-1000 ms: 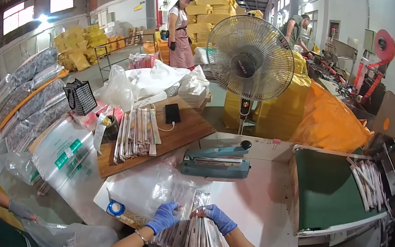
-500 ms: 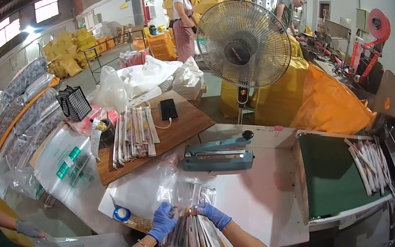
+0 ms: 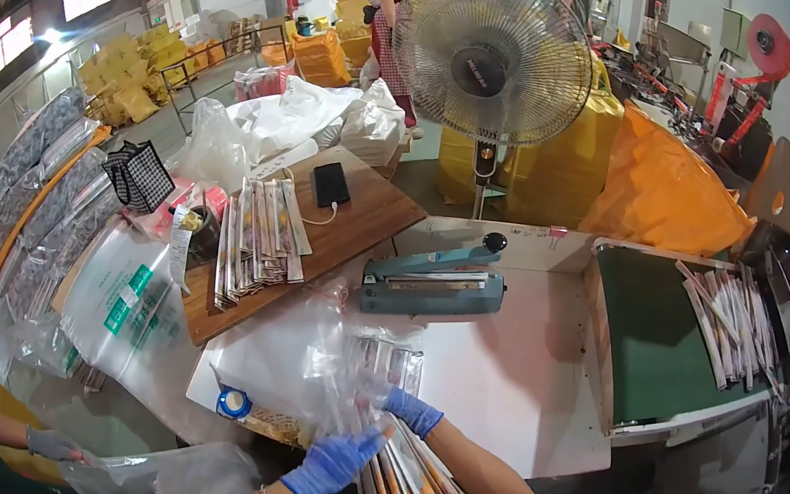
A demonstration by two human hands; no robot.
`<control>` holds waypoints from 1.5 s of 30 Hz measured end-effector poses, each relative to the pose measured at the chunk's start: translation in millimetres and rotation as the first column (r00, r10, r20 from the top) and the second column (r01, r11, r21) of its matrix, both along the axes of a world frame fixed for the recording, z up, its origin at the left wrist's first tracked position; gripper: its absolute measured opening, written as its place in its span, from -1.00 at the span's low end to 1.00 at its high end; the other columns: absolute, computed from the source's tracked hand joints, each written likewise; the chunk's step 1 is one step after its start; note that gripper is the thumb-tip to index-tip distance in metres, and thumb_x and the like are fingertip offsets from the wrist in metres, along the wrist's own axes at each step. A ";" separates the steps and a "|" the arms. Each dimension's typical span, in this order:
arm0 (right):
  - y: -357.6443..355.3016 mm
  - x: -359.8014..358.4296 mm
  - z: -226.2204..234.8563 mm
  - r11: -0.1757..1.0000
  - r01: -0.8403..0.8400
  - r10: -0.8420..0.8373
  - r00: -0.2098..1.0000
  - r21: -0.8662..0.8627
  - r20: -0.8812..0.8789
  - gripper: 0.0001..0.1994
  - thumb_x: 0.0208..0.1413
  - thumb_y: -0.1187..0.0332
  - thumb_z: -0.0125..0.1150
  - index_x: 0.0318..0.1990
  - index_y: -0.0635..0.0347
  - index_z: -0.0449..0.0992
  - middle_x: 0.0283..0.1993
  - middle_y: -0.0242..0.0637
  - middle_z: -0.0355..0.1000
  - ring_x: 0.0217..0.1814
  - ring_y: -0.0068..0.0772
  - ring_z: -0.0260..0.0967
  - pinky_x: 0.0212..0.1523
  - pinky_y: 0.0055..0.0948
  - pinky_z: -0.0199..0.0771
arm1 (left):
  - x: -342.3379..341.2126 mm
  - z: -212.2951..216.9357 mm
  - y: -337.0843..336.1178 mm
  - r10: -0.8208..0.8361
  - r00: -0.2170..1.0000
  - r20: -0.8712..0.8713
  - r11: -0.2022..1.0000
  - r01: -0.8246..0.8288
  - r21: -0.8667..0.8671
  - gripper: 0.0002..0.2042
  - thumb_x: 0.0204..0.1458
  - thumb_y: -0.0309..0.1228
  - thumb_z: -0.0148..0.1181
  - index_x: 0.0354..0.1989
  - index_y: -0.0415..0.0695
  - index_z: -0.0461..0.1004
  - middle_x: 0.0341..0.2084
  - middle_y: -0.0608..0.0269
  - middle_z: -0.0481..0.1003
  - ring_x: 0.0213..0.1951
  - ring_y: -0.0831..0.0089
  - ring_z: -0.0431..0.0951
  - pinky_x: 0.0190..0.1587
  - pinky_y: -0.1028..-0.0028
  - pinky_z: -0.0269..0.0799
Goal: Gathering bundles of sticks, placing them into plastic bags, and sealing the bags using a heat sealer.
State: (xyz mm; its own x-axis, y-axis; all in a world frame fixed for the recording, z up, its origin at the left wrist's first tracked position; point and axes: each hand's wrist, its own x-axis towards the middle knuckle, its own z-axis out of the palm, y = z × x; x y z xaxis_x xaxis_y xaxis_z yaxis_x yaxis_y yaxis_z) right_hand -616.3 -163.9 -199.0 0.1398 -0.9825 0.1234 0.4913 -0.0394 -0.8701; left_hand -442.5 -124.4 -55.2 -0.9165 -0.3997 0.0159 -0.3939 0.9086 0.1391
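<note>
Both hands, the left hand [image 3: 331, 463] and the right hand [image 3: 412, 411], are covered by thin blue rubbery gloves of matt finish. A clear, glossy, crinkled plastic bag [image 3: 338, 365] is held over flat glossy sealed packets [image 3: 409, 471]. The smooth matt white tabletop [image 3: 518, 376] is seen beneath a teal painted-metal heat sealer [image 3: 430, 287]; a brown grained wooden board [image 3: 357, 227] is matt.

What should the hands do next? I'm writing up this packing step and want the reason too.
Probably slide the bundle of long packets further into the clear bag. The left hand grips the bag's near edge, the right hand rests at its mouth, and most of the bundle appears to lie outside it.
</note>
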 end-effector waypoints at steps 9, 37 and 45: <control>31.1 -73.7 42.3 0.832 0.474 -0.521 0.846 -0.287 -0.115 -0.23 -0.15 -0.03 0.21 0.12 0.29 0.07 -0.01 -0.14 0.25 0.04 -0.33 0.18 0.03 -0.32 0.22 | -65.9 -48.5 -9.1 0.675 0.586 -0.448 0.666 -0.222 0.712 -0.57 -0.12 -0.64 -0.12 0.03 -0.21 0.21 -0.05 -0.01 0.27 -0.01 0.15 0.30 0.07 0.39 0.16; 188.9 -119.8 203.1 0.896 0.218 -0.381 -0.073 -0.387 -0.922 -0.91 -0.02 0.37 0.04 -0.39 0.16 0.37 -0.42 -0.10 0.34 -0.40 -0.01 0.33 -0.43 -0.18 0.33 | -96.2 45.1 -21.6 0.004 0.780 -0.625 0.862 0.314 0.397 -0.59 -0.14 -0.55 0.02 -0.02 -0.25 0.22 -0.12 -0.02 0.30 -0.07 0.24 0.34 0.04 0.35 0.23; 147.0 -170.6 319.5 0.699 0.155 -0.697 -0.068 -0.698 -0.714 -0.93 -0.23 0.52 0.09 -0.50 0.17 0.39 -0.49 -0.15 0.30 -0.43 -0.04 0.31 -0.47 -0.28 0.34 | -166.6 165.0 -76.7 0.416 0.684 -0.599 0.680 0.202 0.704 -0.74 -0.24 -0.66 -0.09 -0.30 -0.22 0.35 -0.43 0.19 0.46 -0.39 0.47 0.45 -0.29 0.46 0.39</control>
State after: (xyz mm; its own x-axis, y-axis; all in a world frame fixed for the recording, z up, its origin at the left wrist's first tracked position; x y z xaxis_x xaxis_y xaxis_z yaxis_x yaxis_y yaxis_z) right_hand -786.9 -16.9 120.5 -0.0401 -0.8038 0.5935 -0.8971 -0.2326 -0.3757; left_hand -609.0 -201.1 109.8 -0.6968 -0.6632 0.2731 0.0117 0.3702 0.9289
